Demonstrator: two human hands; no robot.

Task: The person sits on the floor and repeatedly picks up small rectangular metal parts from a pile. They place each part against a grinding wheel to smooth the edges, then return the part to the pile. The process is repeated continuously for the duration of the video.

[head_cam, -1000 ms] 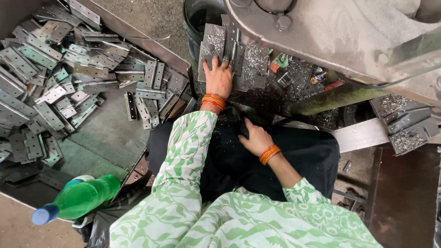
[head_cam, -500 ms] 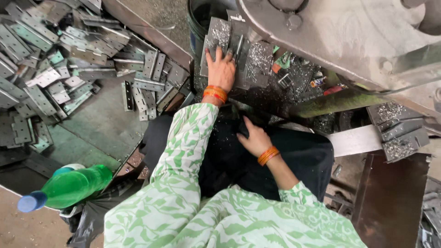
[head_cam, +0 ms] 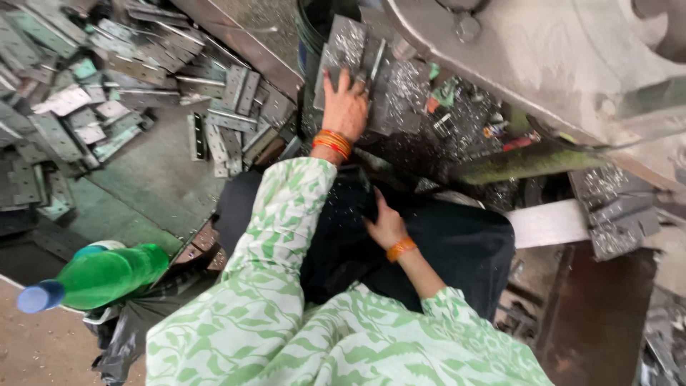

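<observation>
Since the earlier frame, the view has shifted: the heap of metal plates (head_cam: pixel 93 100) has slid toward 9 o'clock, and the green bottle (head_cam: pixel 100 275) lies a little farther toward 3 o'clock than before. Both hands keep their places.

Left hand (head_cam: pixel 345 107): at 12 o'clock, palm down, fingers spread wide and flat on a grey metal plate (head_cam: pixel 348 43). That plate lies tilted on the ledge below the large grey machine body (head_cam: pixel 543 57), just beside a dark round bin (head_cam: pixel 311 28). Shiny metal shavings (head_cam: pixel 411 82) cover the surface at 1 o'clock from the hand. Orange bangles (head_cam: pixel 333 143) ring the wrist.

Right hand (head_cam: pixel 386 225): near frame centre, resting on the dark cloth (head_cam: pixel 457 243) over the lap. Fingers curl loosely against the cloth; whether they grip anything cannot be told. An orange bangle (head_cam: pixel 401 249) sits on this wrist.

More loose plates (head_cam: pixel 229 107) lie at 10 o'clock from the left hand, well apart from the bottle at 8 o'clock.
</observation>
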